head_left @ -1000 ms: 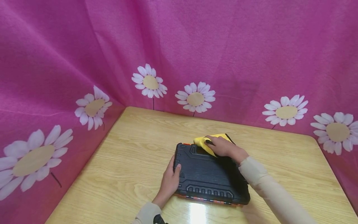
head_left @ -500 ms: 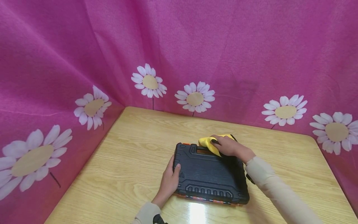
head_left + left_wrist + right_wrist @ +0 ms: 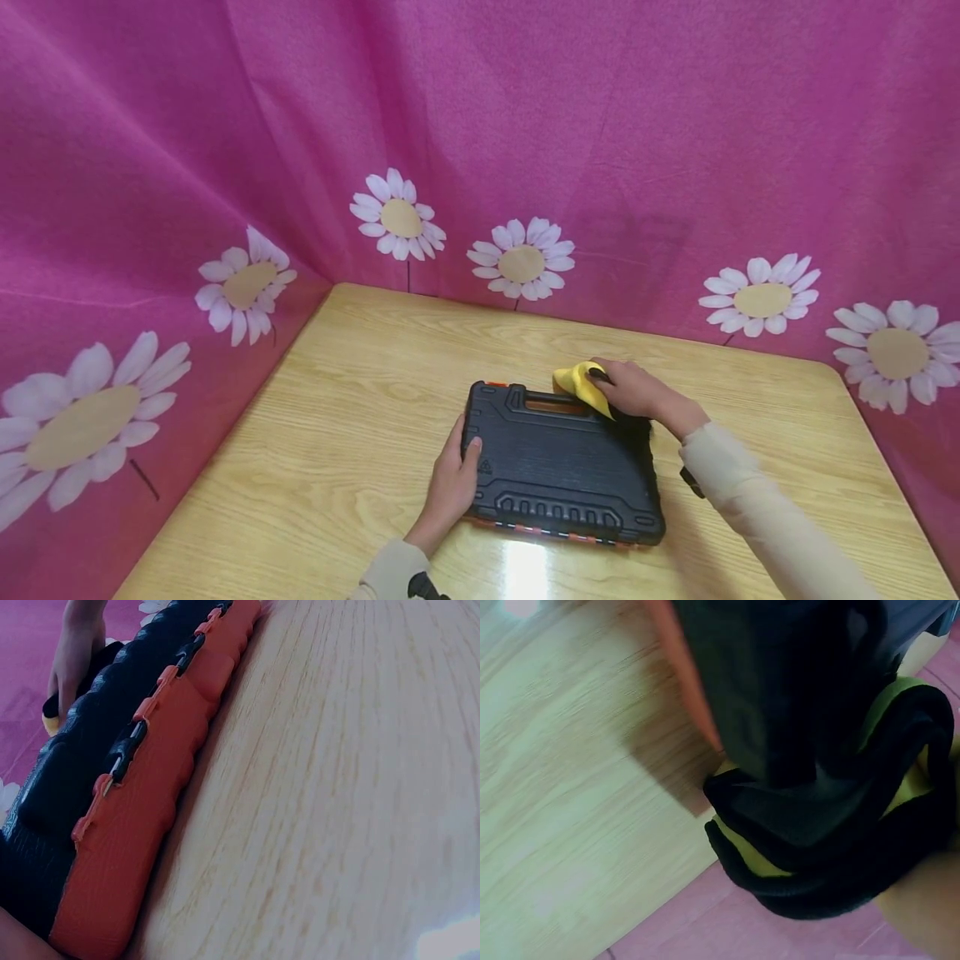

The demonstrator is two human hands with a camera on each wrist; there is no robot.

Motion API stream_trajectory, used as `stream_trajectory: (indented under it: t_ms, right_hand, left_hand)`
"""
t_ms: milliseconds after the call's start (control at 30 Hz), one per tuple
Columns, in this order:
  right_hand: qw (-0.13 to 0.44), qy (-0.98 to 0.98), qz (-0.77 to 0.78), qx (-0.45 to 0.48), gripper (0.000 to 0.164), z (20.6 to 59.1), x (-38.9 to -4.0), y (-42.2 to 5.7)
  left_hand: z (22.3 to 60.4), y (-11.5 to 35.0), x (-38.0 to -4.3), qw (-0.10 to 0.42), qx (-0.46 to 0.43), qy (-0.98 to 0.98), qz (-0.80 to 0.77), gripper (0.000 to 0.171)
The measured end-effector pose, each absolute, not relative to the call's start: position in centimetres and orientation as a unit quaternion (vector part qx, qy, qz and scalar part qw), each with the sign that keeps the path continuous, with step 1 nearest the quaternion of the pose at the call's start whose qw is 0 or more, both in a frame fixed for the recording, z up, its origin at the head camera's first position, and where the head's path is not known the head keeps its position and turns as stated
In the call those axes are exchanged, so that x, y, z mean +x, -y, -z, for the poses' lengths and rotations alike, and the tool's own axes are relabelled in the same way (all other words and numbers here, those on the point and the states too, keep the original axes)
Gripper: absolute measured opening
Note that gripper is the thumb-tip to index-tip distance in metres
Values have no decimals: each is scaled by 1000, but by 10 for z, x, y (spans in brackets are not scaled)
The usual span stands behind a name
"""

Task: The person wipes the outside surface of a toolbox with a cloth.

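Note:
A black plastic carrying case (image 3: 558, 467) lies flat on the table with its handle toward the far side. Its orange base (image 3: 142, 817) and hinges line the near edge in the left wrist view. My left hand (image 3: 452, 483) grips the case's left side, thumb over the top edge; the other fingers are mostly hidden. At the far right corner, my right hand (image 3: 637, 390) holds a bunched yellow cloth (image 3: 581, 386) against the lid, beside the handle. The right wrist view shows the cloth's black edging (image 3: 817, 900) folded around the case's corner.
The wooden table (image 3: 360, 392) extends around the case, its far edge against a pink curtain (image 3: 600, 150) printed with large white daisies. Bright light reflects off the tabletop near the front.
My right hand has slid the cloth rightward along the case's far edge, uncovering the handle opening. My left hand keeps its hold, and the case has barely shifted.

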State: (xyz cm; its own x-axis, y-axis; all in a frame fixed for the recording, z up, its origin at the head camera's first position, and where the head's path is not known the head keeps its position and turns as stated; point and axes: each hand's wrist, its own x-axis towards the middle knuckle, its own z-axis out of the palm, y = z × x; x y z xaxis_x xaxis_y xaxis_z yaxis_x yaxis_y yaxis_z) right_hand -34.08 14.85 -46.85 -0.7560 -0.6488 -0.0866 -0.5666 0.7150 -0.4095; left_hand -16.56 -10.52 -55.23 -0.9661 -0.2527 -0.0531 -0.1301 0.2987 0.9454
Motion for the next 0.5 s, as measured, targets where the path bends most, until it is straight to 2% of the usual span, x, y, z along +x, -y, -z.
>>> stream_trajectory:
  t_ms: [300, 500]
  right_hand:
    - [86, -922, 194, -323, 20, 472, -339, -169]
    - [84, -929, 198, -301, 34, 470, -335, -179]
  left_hand:
    - [554, 105, -166, 58, 114, 804, 581, 55]
    - [553, 105, -166, 64, 110, 804, 581, 55]
